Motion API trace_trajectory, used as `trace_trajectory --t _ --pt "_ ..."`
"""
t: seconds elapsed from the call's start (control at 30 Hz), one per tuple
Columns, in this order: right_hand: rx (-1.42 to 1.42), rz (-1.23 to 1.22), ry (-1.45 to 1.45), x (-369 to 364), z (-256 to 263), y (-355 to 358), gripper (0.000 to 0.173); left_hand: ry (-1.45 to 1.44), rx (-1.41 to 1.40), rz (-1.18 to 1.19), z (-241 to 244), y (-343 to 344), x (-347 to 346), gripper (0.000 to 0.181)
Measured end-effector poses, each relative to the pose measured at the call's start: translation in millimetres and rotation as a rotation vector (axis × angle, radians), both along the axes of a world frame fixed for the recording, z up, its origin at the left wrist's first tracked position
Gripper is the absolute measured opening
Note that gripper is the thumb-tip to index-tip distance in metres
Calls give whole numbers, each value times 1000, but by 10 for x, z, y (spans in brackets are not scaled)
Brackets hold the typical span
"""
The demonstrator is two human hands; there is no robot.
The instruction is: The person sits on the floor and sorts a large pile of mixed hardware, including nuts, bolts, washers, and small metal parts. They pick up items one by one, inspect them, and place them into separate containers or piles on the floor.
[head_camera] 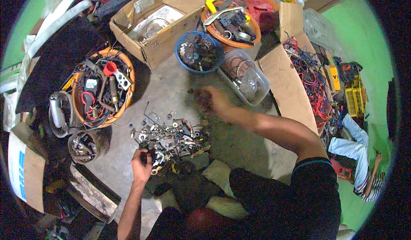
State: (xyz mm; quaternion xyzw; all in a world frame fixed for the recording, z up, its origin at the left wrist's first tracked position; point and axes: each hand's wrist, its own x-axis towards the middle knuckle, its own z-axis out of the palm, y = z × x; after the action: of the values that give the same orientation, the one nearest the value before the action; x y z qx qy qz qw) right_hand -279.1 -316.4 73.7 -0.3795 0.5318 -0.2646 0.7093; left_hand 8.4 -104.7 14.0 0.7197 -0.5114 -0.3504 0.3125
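Observation:
A pile of small mixed metal parts (176, 138) lies on the concrete floor before me. At the pile's lower left edge is my left hand (142, 166), its fingers curled around a small dark object of a kind I cannot tell. My right hand (205, 100), blurred, is over the floor above and right of the pile, below a blue plastic basket (177, 58) of small parts and left of a clear plastic container (261, 97). Whether the right hand holds anything cannot be seen.
An orange tub (76, 106) of parts and a round container of metal pieces (84, 146) stand left. Beyond are a cardboard box (170, 44) and another orange tub (237, 44). At right, a box (289, 89) holds tangled wires (313, 89); a person (356, 150) sits farther right.

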Motion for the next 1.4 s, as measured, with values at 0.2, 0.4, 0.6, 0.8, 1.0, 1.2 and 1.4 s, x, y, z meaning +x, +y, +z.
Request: trace_trajectory --t 0.2,0.4,0.6,0.8,1.0,1.2,1.4 --pt "213 -212 40 -596 -183 -80 49 73 28 33 -166 50 8 14" --pt "-455 -335 632 -1164 -245 -596 51 69 1 21 -203 43 13 14" --pt "-199 -207 784 -1196 138 -630 40 72 -38 82 14 48 22 18" --pt "-96 -283 503 -1357 -214 -619 32 505 103 137 216 -64 -137 26" --pt "112 -290 -34 -801 293 -558 29 907 121 263 688 -198 -309 35" --pt "76 64 -59 -439 347 -278 28 973 84 289 883 -200 -370 33" --pt "370 311 -161 -100 116 428 20 766 -27 205 956 -133 -445 40"
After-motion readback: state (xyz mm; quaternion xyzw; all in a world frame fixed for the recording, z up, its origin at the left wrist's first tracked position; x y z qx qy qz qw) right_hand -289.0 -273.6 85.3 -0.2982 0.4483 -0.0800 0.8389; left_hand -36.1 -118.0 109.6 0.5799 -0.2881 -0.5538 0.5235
